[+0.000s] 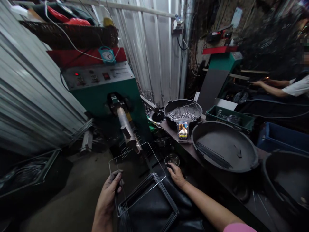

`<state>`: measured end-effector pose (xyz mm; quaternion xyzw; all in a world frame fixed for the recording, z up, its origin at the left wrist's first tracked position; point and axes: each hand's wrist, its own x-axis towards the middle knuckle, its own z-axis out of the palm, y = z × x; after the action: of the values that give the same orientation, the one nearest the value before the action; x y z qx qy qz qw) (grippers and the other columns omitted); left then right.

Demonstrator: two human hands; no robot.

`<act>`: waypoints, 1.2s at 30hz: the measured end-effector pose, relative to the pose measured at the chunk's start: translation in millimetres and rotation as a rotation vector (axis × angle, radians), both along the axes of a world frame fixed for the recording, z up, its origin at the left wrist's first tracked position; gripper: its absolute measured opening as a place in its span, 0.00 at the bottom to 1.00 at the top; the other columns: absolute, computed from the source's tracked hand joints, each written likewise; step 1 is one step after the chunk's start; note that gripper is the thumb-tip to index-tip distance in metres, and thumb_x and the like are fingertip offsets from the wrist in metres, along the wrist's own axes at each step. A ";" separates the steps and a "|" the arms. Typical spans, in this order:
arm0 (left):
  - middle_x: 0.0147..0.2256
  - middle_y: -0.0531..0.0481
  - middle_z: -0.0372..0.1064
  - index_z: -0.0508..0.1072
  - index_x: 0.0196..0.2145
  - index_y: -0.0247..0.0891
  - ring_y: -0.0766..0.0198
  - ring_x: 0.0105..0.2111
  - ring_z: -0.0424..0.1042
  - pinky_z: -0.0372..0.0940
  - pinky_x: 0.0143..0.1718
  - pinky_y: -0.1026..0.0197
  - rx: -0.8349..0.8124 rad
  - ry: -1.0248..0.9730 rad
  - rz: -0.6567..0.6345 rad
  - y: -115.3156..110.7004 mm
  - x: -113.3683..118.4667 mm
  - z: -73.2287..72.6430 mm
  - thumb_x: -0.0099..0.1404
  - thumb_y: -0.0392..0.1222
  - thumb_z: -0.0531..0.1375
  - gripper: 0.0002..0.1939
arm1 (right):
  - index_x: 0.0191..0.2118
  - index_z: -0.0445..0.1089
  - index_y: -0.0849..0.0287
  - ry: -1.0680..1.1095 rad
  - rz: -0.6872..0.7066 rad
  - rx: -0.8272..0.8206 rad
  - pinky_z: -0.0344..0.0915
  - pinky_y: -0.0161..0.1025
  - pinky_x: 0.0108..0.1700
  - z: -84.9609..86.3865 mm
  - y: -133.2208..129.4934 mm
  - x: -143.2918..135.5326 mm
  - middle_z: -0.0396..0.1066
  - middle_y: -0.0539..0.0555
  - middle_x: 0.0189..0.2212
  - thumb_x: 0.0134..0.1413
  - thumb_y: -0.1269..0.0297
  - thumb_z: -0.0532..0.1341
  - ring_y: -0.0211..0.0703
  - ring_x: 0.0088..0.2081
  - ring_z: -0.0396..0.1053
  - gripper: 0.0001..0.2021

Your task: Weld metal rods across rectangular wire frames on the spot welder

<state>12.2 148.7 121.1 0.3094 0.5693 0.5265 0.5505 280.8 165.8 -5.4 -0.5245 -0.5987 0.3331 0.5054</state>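
Observation:
My left hand (111, 188) is closed on the left side of a rectangular wire frame (145, 193), pinching it between thumb and fingers. A thin straight wire also runs up past these fingers. The frame's far edge is by the tip of a machine's metal arm (125, 125). My right hand (176, 175) is just right of the frame, fingers drawn together beside a small round bowl (172, 159); what they hold, if anything, cannot be made out. Beneath, a stack of similar wire frames (169, 201) lies on dark, shiny material over my lap.
The green machine (106, 100) stands ahead. On the right-hand bench are a pan of wire pieces (183, 111), a lit phone (183, 130), a wide pan with dark rods (231, 145) and a green basket (229, 117). A crate (48, 170) is at left; another person's arm (275, 88) shows at far right.

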 end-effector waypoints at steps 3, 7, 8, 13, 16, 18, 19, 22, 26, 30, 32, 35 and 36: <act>0.14 0.59 0.60 0.66 0.34 0.38 0.77 0.11 0.52 0.45 0.12 0.74 0.012 0.006 -0.002 -1.4 0.0 0.2 0.42 0.49 0.64 0.22 | 0.43 0.63 0.57 -0.121 -0.038 0.002 0.61 0.41 0.42 -10.6 1.8 2.3 0.68 0.53 0.34 0.48 0.66 0.54 0.42 0.37 0.67 0.13; 0.14 0.59 0.59 0.66 0.34 0.38 0.77 0.11 0.51 0.44 0.11 0.74 0.010 0.025 -0.018 -3.1 0.0 -1.1 0.43 0.50 0.63 0.21 | 0.39 0.64 0.57 -0.189 0.029 0.111 0.62 0.41 0.42 23.1 8.5 12.7 0.68 0.54 0.34 0.50 0.69 0.53 0.41 0.37 0.66 0.09; 0.14 0.59 0.59 0.66 0.34 0.38 0.77 0.11 0.51 0.44 0.12 0.74 0.013 0.030 -0.024 -3.2 0.3 -1.8 0.43 0.50 0.63 0.21 | 0.38 0.65 0.57 -0.203 0.067 0.151 0.62 0.40 0.42 39.0 8.4 14.4 0.68 0.54 0.35 0.50 0.69 0.53 0.41 0.38 0.66 0.09; 0.15 0.59 0.60 0.66 0.34 0.38 0.77 0.12 0.53 0.47 0.12 0.74 0.033 0.046 -0.064 -1.7 8.1 -4.3 0.44 0.49 0.62 0.19 | 0.47 0.61 0.57 -0.339 0.406 0.253 0.61 0.37 0.43 115.8 -9.5 3.5 0.64 0.56 0.41 0.48 0.66 0.57 0.41 0.42 0.64 0.18; 0.15 0.59 0.59 0.66 0.34 0.38 0.76 0.12 0.54 0.47 0.12 0.73 0.039 0.047 -0.061 -0.6 15.4 -3.6 0.45 0.49 0.62 0.18 | 0.52 0.57 0.58 -0.479 0.622 0.252 0.61 0.37 0.43 132.9 -25.1 -11.5 0.61 0.57 0.44 0.45 0.63 0.60 0.42 0.43 0.63 0.25; 0.15 0.59 0.59 0.66 0.33 0.38 0.76 0.12 0.53 0.46 0.12 0.73 0.052 0.040 -0.052 -0.3 18.6 -3.5 0.46 0.49 0.61 0.18 | 0.53 0.54 0.58 -0.581 0.705 0.228 0.61 0.38 0.43 133.1 -32.7 -19.4 0.60 0.59 0.46 0.43 0.63 0.61 0.45 0.44 0.63 0.30; 0.15 0.59 0.59 0.66 0.33 0.38 0.77 0.12 0.53 0.45 0.12 0.73 0.059 0.030 -0.053 -0.3 19.2 -3.8 0.46 0.49 0.61 0.18 | 0.54 0.54 0.58 -0.625 0.732 0.214 0.61 0.39 0.43 131.7 -35.2 -22.3 0.59 0.60 0.47 0.41 0.62 0.62 0.47 0.45 0.62 0.31; 0.15 0.59 0.59 0.64 0.34 0.38 0.78 0.11 0.51 0.43 0.11 0.73 0.071 -0.014 -0.065 -1.4 18.7 -6.5 0.48 0.49 0.60 0.17 | 0.56 0.51 0.57 -0.711 0.779 0.184 0.61 0.40 0.42 128.7 -38.5 -28.5 0.58 0.60 0.48 0.39 0.63 0.63 0.50 0.44 0.63 0.35; 0.15 0.60 0.58 0.63 0.35 0.38 0.78 0.10 0.49 0.41 0.11 0.73 0.073 -0.045 -0.087 -5.0 19.5 -11.2 0.51 0.49 0.58 0.16 | 0.56 0.52 0.57 -0.783 0.769 0.175 0.62 0.40 0.40 131.9 -38.6 -34.8 0.59 0.60 0.49 0.42 0.63 0.62 0.50 0.42 0.65 0.33; 0.15 0.61 0.57 0.63 0.35 0.38 0.78 0.10 0.49 0.42 0.11 0.73 0.068 -0.080 -0.100 -9.5 25.1 -14.4 0.51 0.49 0.58 0.16 | 0.55 0.54 0.55 -0.893 0.753 0.167 0.63 0.39 0.38 137.6 -41.1 -38.5 0.61 0.59 0.48 0.46 0.63 0.60 0.48 0.40 0.66 0.28; 0.14 0.61 0.57 0.63 0.35 0.38 0.78 0.10 0.48 0.43 0.11 0.73 0.068 -0.096 -0.102 -12.3 27.7 -14.9 0.51 0.50 0.58 0.16 | 0.54 0.54 0.54 -0.944 0.759 0.148 0.63 0.38 0.36 140.5 -44.0 -38.8 0.62 0.57 0.47 0.48 0.62 0.59 0.47 0.39 0.67 0.26; 0.14 0.62 0.56 0.63 0.35 0.38 0.78 0.10 0.48 0.43 0.11 0.73 0.063 -0.098 -0.102 -16.4 29.8 -14.4 0.51 0.50 0.58 0.17 | 0.54 0.54 0.55 -1.005 0.778 0.110 0.63 0.37 0.36 145.1 -48.5 -38.2 0.61 0.57 0.47 0.50 0.62 0.57 0.45 0.38 0.67 0.24; 0.14 0.61 0.56 0.63 0.35 0.38 0.78 0.10 0.48 0.42 0.11 0.73 0.060 -0.096 -0.103 -17.5 30.0 -14.1 0.51 0.50 0.58 0.17 | 0.54 0.54 0.56 -1.016 0.786 0.103 0.63 0.37 0.36 146.4 -49.6 -37.8 0.61 0.58 0.48 0.50 0.62 0.57 0.45 0.38 0.67 0.24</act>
<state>42.2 131.1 107.0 0.3289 0.5093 0.5285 0.5942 243.0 116.2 141.0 -0.3334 -0.9262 0.1746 0.0238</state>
